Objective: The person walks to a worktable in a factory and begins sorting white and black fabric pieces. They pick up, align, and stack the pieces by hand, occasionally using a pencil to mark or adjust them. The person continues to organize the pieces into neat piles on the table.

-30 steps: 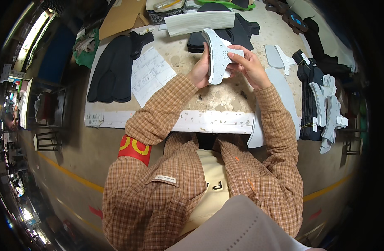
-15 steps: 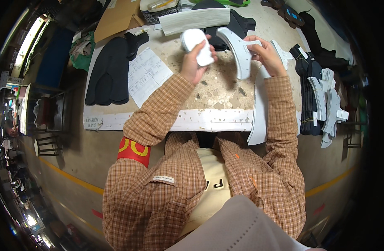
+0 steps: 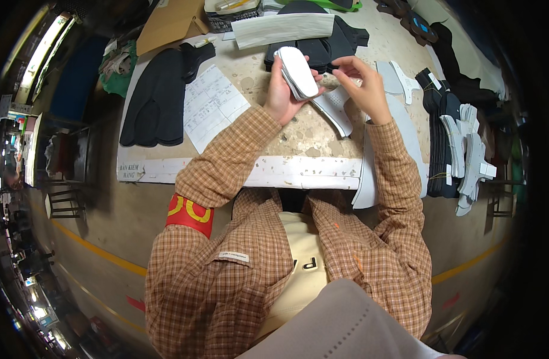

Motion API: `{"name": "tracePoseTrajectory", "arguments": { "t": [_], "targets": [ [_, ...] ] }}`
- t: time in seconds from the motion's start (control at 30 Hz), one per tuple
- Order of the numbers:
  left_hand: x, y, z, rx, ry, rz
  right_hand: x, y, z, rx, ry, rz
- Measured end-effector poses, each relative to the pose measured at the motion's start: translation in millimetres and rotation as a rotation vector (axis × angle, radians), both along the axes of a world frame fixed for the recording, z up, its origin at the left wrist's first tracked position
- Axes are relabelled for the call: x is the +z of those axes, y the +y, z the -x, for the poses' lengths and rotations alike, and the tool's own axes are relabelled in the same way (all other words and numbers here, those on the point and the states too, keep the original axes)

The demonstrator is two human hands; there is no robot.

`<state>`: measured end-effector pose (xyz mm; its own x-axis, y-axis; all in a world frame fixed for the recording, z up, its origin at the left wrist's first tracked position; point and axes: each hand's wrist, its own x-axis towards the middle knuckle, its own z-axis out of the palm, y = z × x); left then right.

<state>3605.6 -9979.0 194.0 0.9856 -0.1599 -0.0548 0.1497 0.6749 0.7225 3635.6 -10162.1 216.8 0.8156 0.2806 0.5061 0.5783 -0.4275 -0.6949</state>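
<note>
My left hand point(image 3: 280, 94) is closed around a small stack of white oval pieces point(image 3: 299, 70), held above the table with the top face tilted toward me. To its right, my right hand point(image 3: 361, 84) hovers with bent fingers and thumb apart, and nothing shows between them. Below that hand lies a curved, light grey perforated piece point(image 3: 334, 110) on the worn tabletop. A similar T-shaped light grey piece point(image 3: 406, 82) rests farther right. Behind my hands stand stacked black shaped pieces point(image 3: 340, 45), partly covered by a white paper strip point(image 3: 281, 31).
At the left, black shaped pieces point(image 3: 157, 102) lie beside a written paper sheet point(image 3: 213, 107). A large pale sheet point(image 3: 379, 155) overhangs the front edge. Tied black stacks point(image 3: 443, 131) and light grey bundles point(image 3: 475, 155) fill the right side. A cardboard piece point(image 3: 166, 27) sits at the back left.
My right hand has let go of the curved light grey piece, which now lies on the table. My left hand has turned the white oval stack and moved slightly right.
</note>
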Motion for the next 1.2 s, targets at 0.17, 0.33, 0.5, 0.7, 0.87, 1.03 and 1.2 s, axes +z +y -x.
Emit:
{"name": "tracePoseTrajectory", "arguments": {
  "t": [0.17, 0.33, 0.5, 0.7, 0.87, 1.03, 1.2],
  "targets": [
    [0.5, -13.3, 13.5, -0.042, -0.022, -0.099, 2.4, 33.0, 32.9, 0.312, 0.229, -0.143],
    [5.3, -14.1, 16.4, -0.113, -0.124, 0.063, 6.8, 27.7, 32.3, 0.392, 0.392, -0.285],
    [7.7, -9.9, 10.9, -0.097, -0.024, -0.035, 21.0, 2.8, 20.1, 0.316, 0.48, -0.403],
    [10.7, -4.3, 11.7, -0.086, -0.026, 0.052, 10.7, 11.4, 19.2, 0.312, 0.516, -0.502],
    [5.5, -3.8, 8.2, -0.107, -0.013, 0.041, -6.9, 26.5, 22.8, 0.139, 0.343, -0.236],
    [0.3, -0.1, 5.0, -0.13, -0.032, 0.012, 6.8, 23.6, 27.5, -0.019, 0.026, 0.091],
    [3.4, 1.6, 9.5, -0.26, 0.135, -0.058, 11.3, 20.5, 25.6, 0.213, -0.26, 0.273]
  ]
}}
